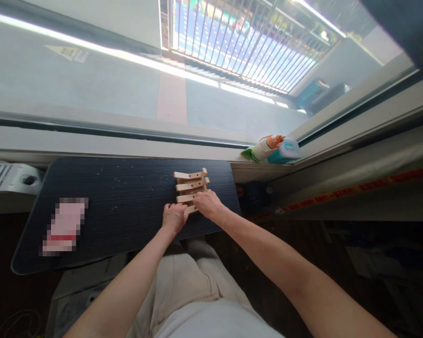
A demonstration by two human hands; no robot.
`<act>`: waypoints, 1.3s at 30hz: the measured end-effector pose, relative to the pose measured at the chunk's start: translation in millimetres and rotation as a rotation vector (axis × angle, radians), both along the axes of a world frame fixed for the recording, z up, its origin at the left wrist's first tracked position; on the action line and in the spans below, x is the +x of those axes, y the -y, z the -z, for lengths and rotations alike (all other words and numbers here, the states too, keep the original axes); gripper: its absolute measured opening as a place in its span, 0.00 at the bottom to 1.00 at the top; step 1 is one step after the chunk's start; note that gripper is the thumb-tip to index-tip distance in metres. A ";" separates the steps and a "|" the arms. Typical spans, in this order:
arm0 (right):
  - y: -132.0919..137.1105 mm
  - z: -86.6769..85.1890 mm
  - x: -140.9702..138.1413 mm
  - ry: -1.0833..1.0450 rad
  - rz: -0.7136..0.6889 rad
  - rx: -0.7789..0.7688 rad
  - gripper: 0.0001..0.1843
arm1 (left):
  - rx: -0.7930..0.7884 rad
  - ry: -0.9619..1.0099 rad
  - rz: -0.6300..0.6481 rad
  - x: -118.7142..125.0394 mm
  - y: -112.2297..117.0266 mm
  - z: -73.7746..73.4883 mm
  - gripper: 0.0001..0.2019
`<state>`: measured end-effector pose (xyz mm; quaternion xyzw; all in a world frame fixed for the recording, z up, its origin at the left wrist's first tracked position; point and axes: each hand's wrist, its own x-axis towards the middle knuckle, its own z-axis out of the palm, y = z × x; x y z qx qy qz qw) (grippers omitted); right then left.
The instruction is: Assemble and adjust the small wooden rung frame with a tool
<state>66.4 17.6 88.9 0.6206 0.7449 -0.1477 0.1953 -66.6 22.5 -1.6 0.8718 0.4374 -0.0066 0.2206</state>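
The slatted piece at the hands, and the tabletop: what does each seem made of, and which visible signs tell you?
Slatted piece: probably wood, seemingly unpainted, judging by its pale tan colour.
Tabletop: black, with fine streaks like wood grain; perhaps laminated board, though painted wood is possible.

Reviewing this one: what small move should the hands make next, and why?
Perhaps steady the nearest pale wooden bar with the left hand while the right hand eases it straighter: it seems more slanted than the farther pale wooden bars, and both hands are close by.
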 end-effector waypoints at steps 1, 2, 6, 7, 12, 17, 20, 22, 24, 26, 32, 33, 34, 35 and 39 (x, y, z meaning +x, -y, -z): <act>-0.5 0.8 1.0 0.002 0.000 -0.013 0.12 | -0.003 0.003 -0.003 0.1 0.3 -0.3 0.08; -0.9 1.8 1.8 0.002 0.011 -0.021 0.12 | -0.006 0.005 -0.004 0.1 0.5 -0.5 0.08; -2.0 4.8 2.8 -0.008 0.080 -0.048 0.12 | -0.015 0.003 -0.008 0.3 1.4 -0.7 0.07; -2.0 4.6 2.5 -0.011 0.092 -0.053 0.12 | -0.016 0.002 -0.009 0.3 1.5 -0.7 0.07; -0.1 -3.8 0.1 0.000 0.108 -0.072 0.12 | -0.022 0.008 -0.017 0.5 1.4 -2.1 0.07; 3.5 -9.5 0.2 -0.040 0.051 -0.047 0.12 | -0.027 -0.005 -0.030 1.0 1.5 -3.0 0.07; 4.2 -4.5 1.4 -0.053 0.063 -0.071 0.13 | -0.016 -0.002 -0.028 1.2 2.4 -1.2 0.08; 4.2 -0.1 3.1 -0.058 0.094 -0.084 0.13 | -0.009 -0.003 -0.022 1.3 3.0 0.3 0.08; 4.7 2.7 5.6 -0.057 0.139 -0.098 0.13 | -0.009 -0.011 -0.023 1.3 3.3 1.3 0.08; 5.6 3.1 8.3 -0.051 0.184 -0.106 0.13 | -0.015 -0.020 -0.026 1.5 3.3 1.4 0.08; 5.7 -3.0 10.1 -0.003 0.133 -0.075 0.12 | -0.017 -0.031 -0.024 1.9 1.8 -0.5 0.08; 4.8 -3.0 9.5 -0.009 0.101 -0.060 0.12 | -0.015 -0.028 -0.022 1.8 1.8 -0.7 0.08; 3.8 -2.5 8.7 -0.019 0.071 -0.047 0.12 | -0.010 -0.024 -0.022 1.7 1.8 -0.7 0.07; 2.6 -1.5 8.0 -0.031 0.045 -0.037 0.12 | -0.006 -0.020 -0.020 1.5 1.9 -0.5 0.07; -1.1 3.7 5.2 -0.047 0.025 -0.022 0.12 | 0.001 -0.009 -0.014 0.8 2.7 0.9 0.08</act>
